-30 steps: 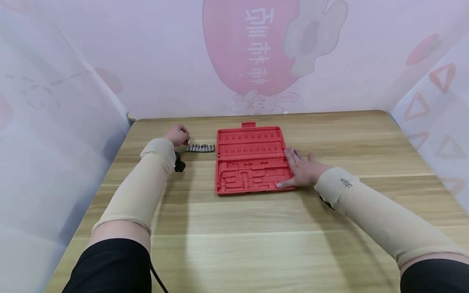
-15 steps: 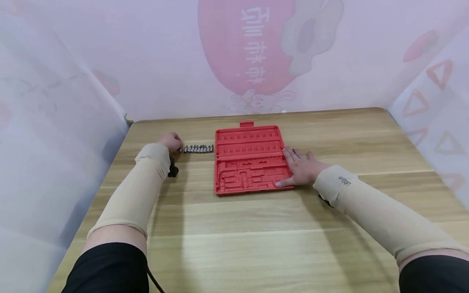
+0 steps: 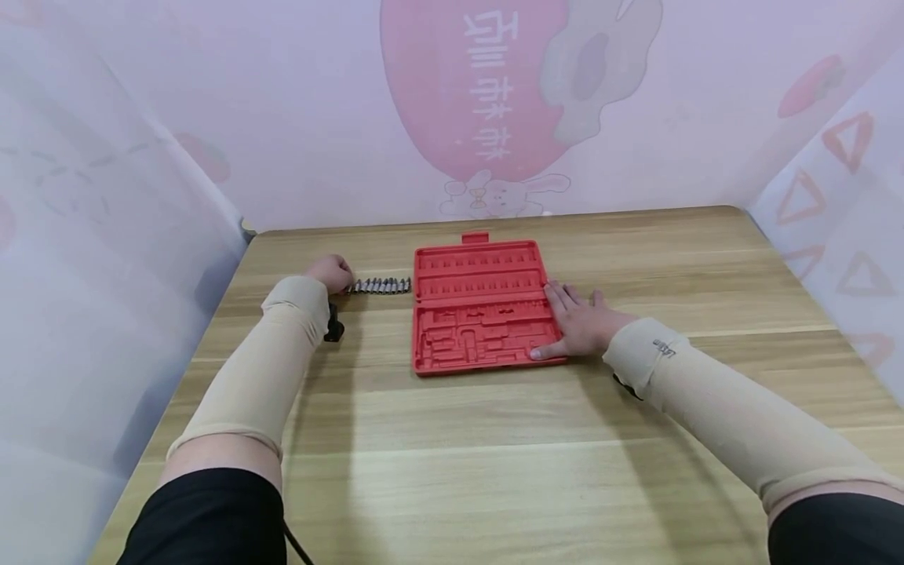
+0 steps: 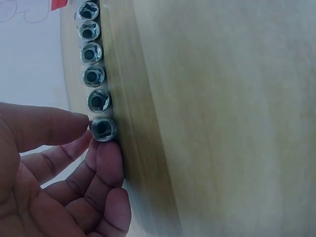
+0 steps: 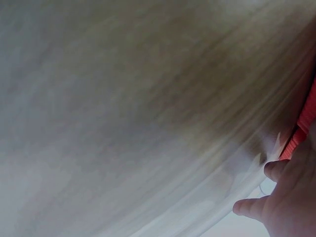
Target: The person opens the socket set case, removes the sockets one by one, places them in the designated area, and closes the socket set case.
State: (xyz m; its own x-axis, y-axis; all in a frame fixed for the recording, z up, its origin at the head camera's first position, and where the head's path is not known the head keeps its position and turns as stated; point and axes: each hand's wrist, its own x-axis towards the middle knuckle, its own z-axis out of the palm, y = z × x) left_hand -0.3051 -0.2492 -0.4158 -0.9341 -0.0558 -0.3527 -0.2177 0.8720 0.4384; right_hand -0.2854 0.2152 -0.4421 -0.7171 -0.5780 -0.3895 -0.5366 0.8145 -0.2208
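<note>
My left hand [image 3: 329,275] is at the left end of a row of small metal sockets [image 3: 381,286]. In the left wrist view, thumb and fingertips pinch the end socket [image 4: 103,129], whose open end faces the camera. The other sockets stand side by side in line beyond it. To the right of the row lies an opened red plastic socket case [image 3: 466,271], its moulded slots showing no tools. My right hand [image 3: 582,323] rests with spread fingers on the case's right edge; in the right wrist view only part of that hand [image 5: 291,197] shows beside the red case.
The wooden table [image 3: 452,471] reaches back to a printed pale wall sheet [image 3: 318,118]. More sheeting hangs at the left and right sides. A dark cable [image 3: 297,541] runs beside the left arm at the front.
My left hand has moved left and slightly nearer, from behind the row down to its left end, then stayed there. My right hand keeps its place on the case.
</note>
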